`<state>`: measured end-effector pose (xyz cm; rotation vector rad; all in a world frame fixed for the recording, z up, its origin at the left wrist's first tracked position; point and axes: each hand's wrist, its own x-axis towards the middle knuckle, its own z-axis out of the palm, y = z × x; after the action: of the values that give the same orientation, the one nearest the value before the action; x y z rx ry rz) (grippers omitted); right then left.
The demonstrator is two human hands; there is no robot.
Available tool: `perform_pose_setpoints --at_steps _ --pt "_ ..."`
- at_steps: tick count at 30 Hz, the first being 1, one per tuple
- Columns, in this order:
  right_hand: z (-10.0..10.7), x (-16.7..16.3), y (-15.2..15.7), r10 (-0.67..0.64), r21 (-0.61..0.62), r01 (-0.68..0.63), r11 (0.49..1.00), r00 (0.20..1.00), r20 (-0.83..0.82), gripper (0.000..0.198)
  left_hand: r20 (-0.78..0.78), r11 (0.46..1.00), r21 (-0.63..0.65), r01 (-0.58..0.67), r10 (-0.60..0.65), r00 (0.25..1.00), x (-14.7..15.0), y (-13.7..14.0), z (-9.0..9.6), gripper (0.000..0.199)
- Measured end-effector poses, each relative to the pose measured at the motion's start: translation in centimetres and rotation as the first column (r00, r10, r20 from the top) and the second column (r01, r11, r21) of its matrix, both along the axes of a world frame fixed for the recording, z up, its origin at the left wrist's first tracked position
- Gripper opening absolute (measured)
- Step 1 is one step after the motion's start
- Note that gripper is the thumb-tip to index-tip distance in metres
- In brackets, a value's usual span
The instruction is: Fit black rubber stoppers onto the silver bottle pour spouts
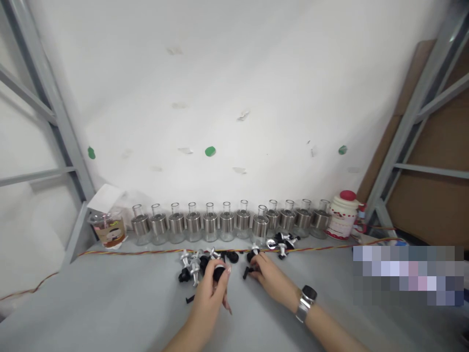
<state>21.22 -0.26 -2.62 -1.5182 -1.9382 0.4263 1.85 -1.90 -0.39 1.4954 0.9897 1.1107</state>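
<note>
My left hand point(208, 291) is closed round a black round cap point(219, 272) with a pale rim. Just right of it, my right hand point(269, 276) has its fingers curled round a black and silver stopper-like piece point(251, 254). A small black lever-shaped part point(245, 273) shows at the right thumb; whether it is gripped or only touched, I cannot tell. Beside and behind my left hand lies a heap of silver and black stopper-like pieces point(194, 264). A loose black disc point(232, 256) rests between the hands, and a black clip-like part point(189, 299) lies at the left wrist.
Several glass bottles point(209, 227) with steel sleeves stand in a row along the white wall. One bottle point(260, 227) stands forward, with more stopper-like pieces point(284, 242) to its right. A twisted wire point(146, 253) crosses the table. A plastic cup point(110, 232) and a decorated jar point(342, 217) flank the row.
</note>
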Motion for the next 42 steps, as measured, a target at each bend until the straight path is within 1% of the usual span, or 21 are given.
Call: perform_pose_setpoints --at_steps 3,5,8,10,12,13,15,17,18,20,23,25,28,30,32,35,38,42 --pt "-0.4 -0.1 0.3 -0.012 0.033 0.013 0.999 1.0 -0.013 0.01 -0.012 1.0 -0.01 0.017 -0.017 1.0 0.1 0.3 -0.8 0.031" --pt "-0.7 0.0 0.5 -0.022 0.05 0.023 0.999 0.999 -0.027 0.01 -0.052 1.0 0.008 0.02 -0.019 0.998 0.0 0.4 -0.9 0.03" --pt "-1.2 0.2 0.8 -0.037 0.064 0.04 0.997 0.998 -0.059 0.01 -0.06 0.998 0.066 0.022 -0.018 0.998 0.0 0.1 -0.5 0.025" --pt "-1.6 0.3 1.0 -0.056 0.066 0.062 0.996 0.994 -0.089 0.009 -0.013 0.997 0.058 0.051 -0.05 0.999 0.0 -0.1 -0.1 0.026" --pt "-1.9 0.3 1.2 -0.081 0.062 0.09 0.994 0.989 -0.124 0.009 0.033 0.997 0.011 0.082 -0.082 0.996 0.2 -0.2 0.0 0.035" --pt "-2.1 0.4 1.4 -0.095 0.059 0.104 0.993 0.985 -0.143 0.008 0.051 0.996 -0.018 0.088 -0.087 0.995 0.3 -0.1 -0.1 0.043" --pt "-2.6 0.4 1.8 -0.122 0.052 0.134 0.99 0.975 -0.184 0.008 0.085 0.994 -0.068 0.088 -0.082 0.993 0.4 0.1 -0.6 0.062" --pt "-3.1 0.4 2.2 -0.139 0.046 0.153 0.987 0.963 -0.229 0.007 0.115 0.992 -0.097 0.085 -0.074 0.991 0.6 0.4 -1.4 0.077" --pt "-3.2 0.4 2.3 -0.143 0.045 0.159 0.986 0.957 -0.254 0.006 0.12 0.991 -0.105 0.081 -0.068 0.99 0.6 0.5 -1.7 0.081" --pt "-3.3 0.5 2.4 -0.143 0.046 0.165 0.985 0.939 -0.312 0.007 0.126 0.99 -0.119 0.074 -0.059 0.99 0.7 0.6 -2.1 0.083" --pt "-2.7 0.5 2.2 -0.125 0.042 0.157 0.987 0.899 -0.421 0.013 0.132 0.989 -0.14 0.048 -0.029 0.991 0.7 0.7 -2.1 0.078" --pt "-1.8 0.3 1.9 -0.09 0.015 0.113 0.993 0.862 -0.499 0.02 0.088 0.992 -0.124 0.019 -0.008 0.996 0.7 0.6 -1.8 0.066" --pt "-0.2 -0.4 1.2 -0.011 -0.047 -0.022 0.999 0.796 -0.606 0.033 -0.044 0.998 -0.064 0.022 -0.025 0.999 0.7 0.3 -1.3 0.036" --pt "0.8 -1.1 0.5 0.043 -0.076 -0.125 0.989 0.744 -0.666 0.037 -0.106 0.997 -0.044 0.06 -0.065 0.992 0.7 0.0 -1.2 0.025" --pt "1.4 -1.9 -0.2 0.089 -0.091 -0.22 0.971 0.689 -0.719 0.039 -0.131 0.993 -0.04 0.108 -0.113 0.985 0.7 -0.4 -1.2 0.021" --pt "1.6 -2.9 -1.0 0.134 -0.095 -0.327 0.94 0.612 -0.779 0.042 -0.125 0.983 -0.039 0.181 -0.184 0.975 0.6 -0.8 -1.2 0.014" --pt "1.3 -3.3 -1.3 0.153 -0.08 -0.37 0.925 0.558 -0.816 0.042 -0.106 0.97 -0.057 0.237 -0.242 0.964 0.6 -0.9 -1.1 0.01" --pt "1.1 -3.4 -1.3 0.159 -0.08 -0.408 0.909 0.519 -0.84 0.04 -0.038 0.958 -0.082 0.276 -0.279 0.959 0.7 -0.8 -1.2 0.008"
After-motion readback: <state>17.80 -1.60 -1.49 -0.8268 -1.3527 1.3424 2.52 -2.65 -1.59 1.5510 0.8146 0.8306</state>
